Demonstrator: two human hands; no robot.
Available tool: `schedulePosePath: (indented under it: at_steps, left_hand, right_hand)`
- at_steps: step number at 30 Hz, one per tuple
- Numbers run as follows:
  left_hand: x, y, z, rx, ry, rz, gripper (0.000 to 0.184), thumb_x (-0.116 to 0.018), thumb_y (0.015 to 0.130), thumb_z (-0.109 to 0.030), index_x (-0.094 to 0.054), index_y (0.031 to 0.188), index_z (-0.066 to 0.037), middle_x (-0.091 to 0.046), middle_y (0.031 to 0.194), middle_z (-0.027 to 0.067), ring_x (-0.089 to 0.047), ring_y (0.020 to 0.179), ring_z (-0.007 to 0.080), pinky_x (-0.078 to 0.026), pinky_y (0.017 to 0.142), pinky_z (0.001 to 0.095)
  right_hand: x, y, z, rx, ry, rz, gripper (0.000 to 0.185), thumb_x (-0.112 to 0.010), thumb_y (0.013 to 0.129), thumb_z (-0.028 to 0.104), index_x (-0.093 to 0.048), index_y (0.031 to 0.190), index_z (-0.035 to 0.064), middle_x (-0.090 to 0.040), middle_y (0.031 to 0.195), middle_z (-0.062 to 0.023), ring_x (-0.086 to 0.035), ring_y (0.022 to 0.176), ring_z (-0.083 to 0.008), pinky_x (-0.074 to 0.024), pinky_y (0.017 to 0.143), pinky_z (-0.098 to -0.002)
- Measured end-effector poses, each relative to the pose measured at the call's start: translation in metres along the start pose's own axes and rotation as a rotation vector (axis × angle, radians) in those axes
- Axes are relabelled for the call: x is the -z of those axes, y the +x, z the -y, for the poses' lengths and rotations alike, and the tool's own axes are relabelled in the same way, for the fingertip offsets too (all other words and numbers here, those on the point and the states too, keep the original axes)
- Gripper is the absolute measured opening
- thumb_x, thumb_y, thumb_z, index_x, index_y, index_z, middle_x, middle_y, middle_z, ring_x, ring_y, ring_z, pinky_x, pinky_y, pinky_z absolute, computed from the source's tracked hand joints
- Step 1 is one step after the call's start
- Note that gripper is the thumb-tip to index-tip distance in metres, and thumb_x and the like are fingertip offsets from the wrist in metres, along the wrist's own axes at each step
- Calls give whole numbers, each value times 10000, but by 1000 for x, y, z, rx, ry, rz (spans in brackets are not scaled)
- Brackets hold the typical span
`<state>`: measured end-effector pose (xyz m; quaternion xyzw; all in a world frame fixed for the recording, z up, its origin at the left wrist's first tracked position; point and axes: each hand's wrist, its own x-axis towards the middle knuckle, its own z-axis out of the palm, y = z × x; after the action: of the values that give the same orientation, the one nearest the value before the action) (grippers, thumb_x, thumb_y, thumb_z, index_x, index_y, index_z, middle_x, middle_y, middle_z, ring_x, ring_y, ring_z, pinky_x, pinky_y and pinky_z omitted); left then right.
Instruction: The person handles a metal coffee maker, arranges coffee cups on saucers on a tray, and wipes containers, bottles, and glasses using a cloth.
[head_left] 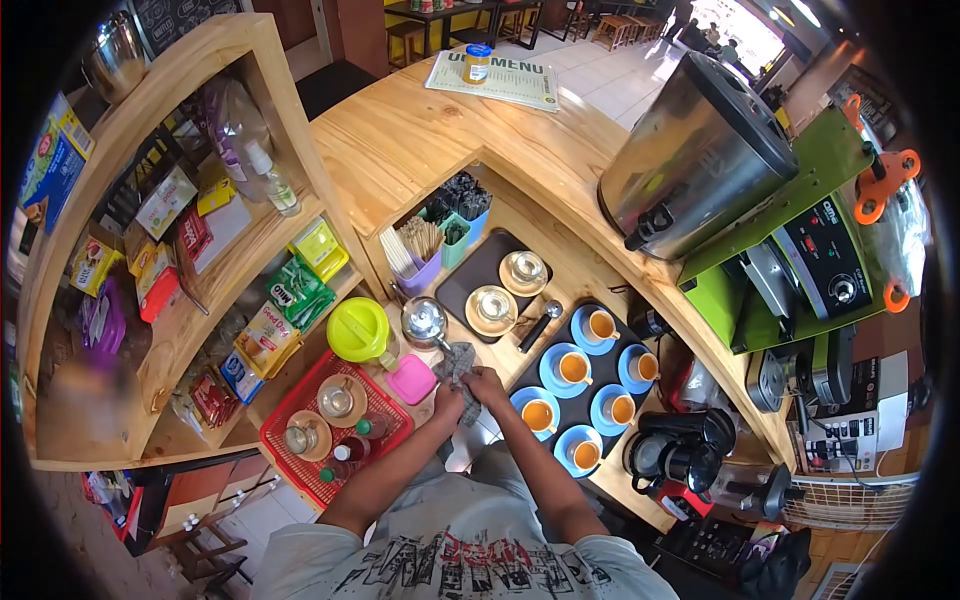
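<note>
In front of my body, my left hand [449, 400] and my right hand [487, 387] are close together, both closed on a crumpled grey cloth [459, 362]. The cloth bunches up above my fingers and hides part of them. Just beyond it stands a shiny metal teapot [424, 320]; whether the cloth touches it I cannot tell. A pink square lid or dish [411, 380] lies left of my left hand. To the right, a black tray [548, 455] carries several blue cups on saucers [571, 368], filled with an orange-brown drink.
Behind is a dark tray [458, 292] with two glass cups on saucers, beside a spoon-like tool [541, 326]. A red basket [283, 452] holds cups and bottles, near a yellow-green container [357, 330]. Shelves rise left; a steel urn [690, 160] and coffee maker [680, 450] stand right.
</note>
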<state>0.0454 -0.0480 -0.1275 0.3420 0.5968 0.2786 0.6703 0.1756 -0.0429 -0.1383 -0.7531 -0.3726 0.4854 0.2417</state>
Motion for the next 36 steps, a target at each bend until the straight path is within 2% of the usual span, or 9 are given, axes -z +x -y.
schedulePosePath:
  at_steps: [5,7,8,12,17,21,23,26,36]
  left_hand:
    - [2,-38,-37,-21,-140,118,321,-549,1071,-102,-583,1367,20,-691,1207,126,-658,1099,185,-514,952,333]
    - [2,-46,-38,-95,-136,110,311,-558,1081,-109,-585,1363,20,-685,1216,99,-639,1115,148,-494,981,315]
    - [1,-52,-41,-164,-184,146,259,-562,1082,-121,-607,1305,3,-669,1158,62,-621,1073,135,-487,951,304]
    - [-3,-89,-73,-297,-201,163,185,-550,1092,-113,-621,1228,-11,-649,1106,8,-604,1084,118,-478,957,287]
    - [10,-113,-73,-460,-38,31,295,-577,1066,-47,-596,1353,22,-670,1263,88,-635,1163,137,-506,1016,294]
    - [29,-142,-90,-463,-98,-156,349,-662,1023,-59,-607,1357,28,-667,1294,128,-649,1200,169,-537,1022,308]
    - [45,-146,-99,-485,-123,-230,389,-688,1000,-68,-611,1372,12,-667,1297,148,-657,1224,206,-544,1015,328]
    - [78,-151,-128,-686,394,-482,454,-699,973,-120,-597,1387,37,-631,1379,226,-616,1306,362,-477,1107,411]
    - [152,-77,-171,-848,890,-523,435,-669,900,-35,-602,1289,148,-573,1424,329,-480,1403,503,-374,1213,499]
  right_hand:
    - [31,-41,33,0,254,18,552,-874,853,385,-708,1119,-69,-736,971,-164,-673,836,-180,-515,711,-339]
    - [43,-57,41,328,-5,-190,507,-860,878,368,-681,1083,-61,-692,1143,-172,-640,961,-154,-486,722,-326]
    - [49,-70,49,365,2,-162,462,-819,925,316,-638,1143,-49,-608,1258,-199,-597,1119,-192,-496,864,-348]
    - [30,-100,73,646,423,-283,448,-702,999,205,-552,1361,-12,-557,1291,-238,-564,1238,-358,-424,1102,-417]
    - [41,-107,81,708,170,-91,454,-687,990,165,-552,1360,-60,-550,1390,-241,-552,1297,-393,-419,1122,-411]
    - [39,-114,109,774,195,-64,443,-695,970,156,-564,1350,-29,-613,1308,-258,-604,1241,-384,-457,1086,-423]
    - [43,-130,139,527,343,61,447,-702,965,147,-564,1354,-25,-654,1247,-255,-640,1188,-389,-479,1058,-430]
    - [22,-113,152,734,285,8,442,-696,968,133,-567,1369,0,-648,1238,-266,-643,1175,-408,-491,1034,-442]
    - [-42,-63,263,1233,-312,-130,481,-717,865,79,-625,1335,31,-613,1353,-166,-587,1186,-401,-521,1014,-453]
